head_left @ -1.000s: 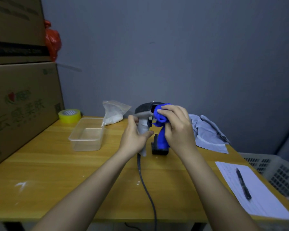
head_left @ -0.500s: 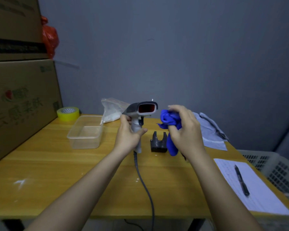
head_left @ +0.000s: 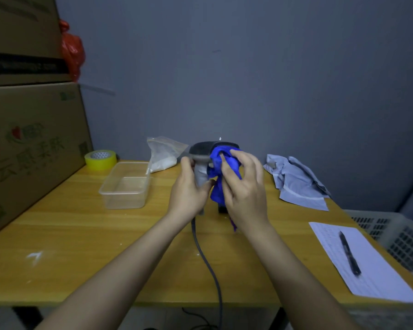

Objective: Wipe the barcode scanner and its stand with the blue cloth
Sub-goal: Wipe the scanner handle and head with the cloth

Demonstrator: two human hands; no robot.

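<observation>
A grey barcode scanner (head_left: 202, 152) is held upright above the wooden table (head_left: 81, 222), my left hand (head_left: 188, 190) wrapped around its handle. Its grey cable (head_left: 206, 260) runs down over the table's front edge. My right hand (head_left: 244, 186) presses a bunched blue cloth (head_left: 218, 167) against the scanner's head, covering its front window. The black stand (head_left: 222, 208) sits on the table behind my right hand, mostly hidden by the hand and the cloth.
A clear plastic container (head_left: 125, 185), yellow tape roll (head_left: 100, 159) and a bag of white powder (head_left: 163, 154) lie left of the scanner. Cardboard boxes (head_left: 31, 144) stand at far left. A grey garment (head_left: 298, 182), paper with a pen (head_left: 349, 253) and a crate (head_left: 398, 236) are on the right.
The cloth was away from the scanner half a second ago, with its red window showing. My right hand has brought the cloth back onto the scanner head, and now hides the stand.
</observation>
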